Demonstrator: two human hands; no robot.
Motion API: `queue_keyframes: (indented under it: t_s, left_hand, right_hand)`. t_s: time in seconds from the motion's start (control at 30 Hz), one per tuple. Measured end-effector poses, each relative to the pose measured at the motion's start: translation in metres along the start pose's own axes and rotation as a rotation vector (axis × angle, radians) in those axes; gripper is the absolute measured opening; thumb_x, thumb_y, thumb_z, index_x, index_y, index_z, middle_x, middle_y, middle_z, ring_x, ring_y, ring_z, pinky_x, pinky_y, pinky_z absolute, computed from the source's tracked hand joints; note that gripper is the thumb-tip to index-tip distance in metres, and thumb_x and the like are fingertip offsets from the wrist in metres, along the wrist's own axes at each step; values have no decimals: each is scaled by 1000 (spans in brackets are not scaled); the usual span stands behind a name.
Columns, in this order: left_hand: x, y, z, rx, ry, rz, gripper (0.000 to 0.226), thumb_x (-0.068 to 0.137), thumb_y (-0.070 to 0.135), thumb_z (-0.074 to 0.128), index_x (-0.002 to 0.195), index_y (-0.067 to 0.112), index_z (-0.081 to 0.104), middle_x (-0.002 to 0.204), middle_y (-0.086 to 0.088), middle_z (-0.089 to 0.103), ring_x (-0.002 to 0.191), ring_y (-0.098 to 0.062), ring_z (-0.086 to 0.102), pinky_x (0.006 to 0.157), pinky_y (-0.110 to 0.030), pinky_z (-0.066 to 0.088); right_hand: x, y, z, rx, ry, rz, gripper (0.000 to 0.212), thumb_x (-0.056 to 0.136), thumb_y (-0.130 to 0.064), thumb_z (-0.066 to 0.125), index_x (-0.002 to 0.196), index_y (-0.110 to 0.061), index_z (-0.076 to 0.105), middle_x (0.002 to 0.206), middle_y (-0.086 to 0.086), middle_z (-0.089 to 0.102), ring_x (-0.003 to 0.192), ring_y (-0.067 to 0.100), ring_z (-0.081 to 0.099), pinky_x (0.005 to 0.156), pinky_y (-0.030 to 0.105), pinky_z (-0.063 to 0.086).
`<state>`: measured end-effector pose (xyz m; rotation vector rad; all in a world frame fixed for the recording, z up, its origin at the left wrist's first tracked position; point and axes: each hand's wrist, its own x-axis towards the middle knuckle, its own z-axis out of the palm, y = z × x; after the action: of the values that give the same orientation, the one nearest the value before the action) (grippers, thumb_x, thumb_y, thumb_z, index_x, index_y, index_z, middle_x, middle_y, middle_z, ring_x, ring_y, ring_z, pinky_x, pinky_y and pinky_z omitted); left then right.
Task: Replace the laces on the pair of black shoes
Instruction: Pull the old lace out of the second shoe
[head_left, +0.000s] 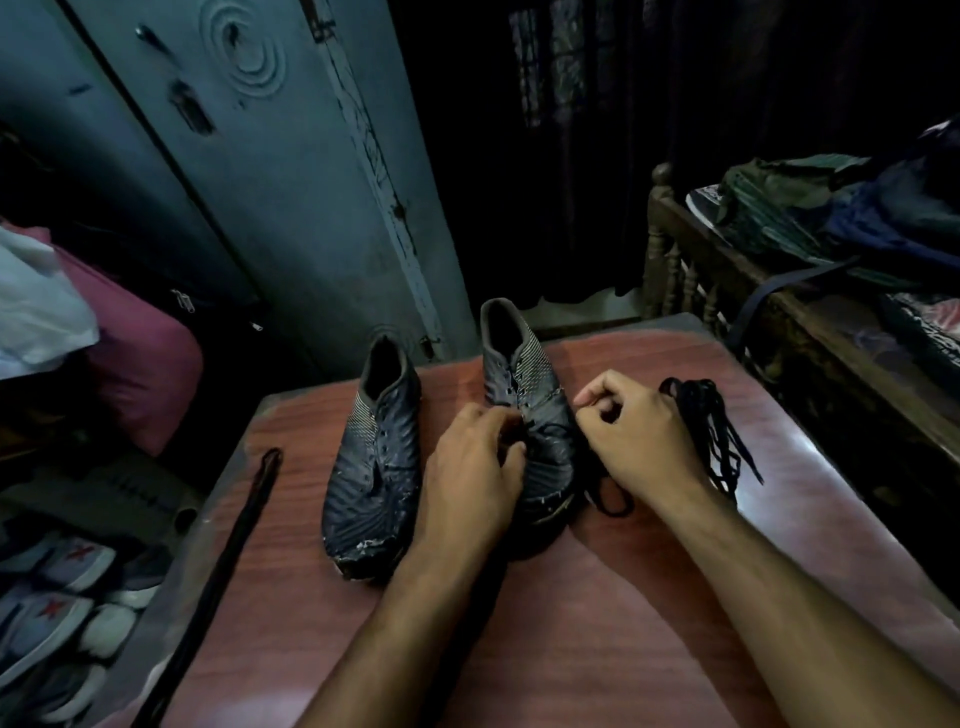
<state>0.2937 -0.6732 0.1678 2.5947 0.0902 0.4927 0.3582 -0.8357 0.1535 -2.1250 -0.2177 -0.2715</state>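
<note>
Two black shoes stand side by side on a reddish wooden table (597, 613), toes toward me. The left shoe (374, 467) has bare eyelets and no lace. My left hand (472, 467) rests on the right shoe (535, 415) and pinches a black lace at its lower eyelets. My right hand (639, 431) sits just right of that shoe with fingers curled, gripping the same lace, whose slack (610, 499) loops on the table under the wrist. A loose bundle of black laces (711, 431) lies behind my right hand.
A long black lace (228, 561) stretches along the table's left edge. Grey-blue cupboard doors (260, 182) stand behind the table. Several sneakers (62, 613) lie on the floor at left. A wooden bed frame (727, 291) with piled clothes stands at right.
</note>
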Motion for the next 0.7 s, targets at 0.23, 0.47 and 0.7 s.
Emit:
queue_keyframes:
  t_s: [0.23,0.47,0.7]
  left_hand:
    - [1,-11,10,57,36,-64,23,93,37,69,115,27,72,107,7,56,101,-17,62,86,-31,45]
    - [6,-20,17,-68,63,-116,13,97,39,64,95,26,65,98,10,56,90,-16,60,77,-36,45]
    - [0,-25,19,-102,16,-32,14,104,39,48,104,28,55,109,10,50,100,-17,58,76,-40,47]
  right_hand:
    - [-2,-1,8,-72,11,-270,11,86,-12,66,88,-22,66,90,-10,65,94,15,55,83,27,44]
    - [0,5,19,-49,-85,-290,21,93,-41,64,84,-24,72,84,-14,63,87,5,58,78,26,45]
    - [-3,-1,23,-203,-70,-326,8,89,-32,71,90,-27,66,83,-15,59,86,9,57,81,34,48]
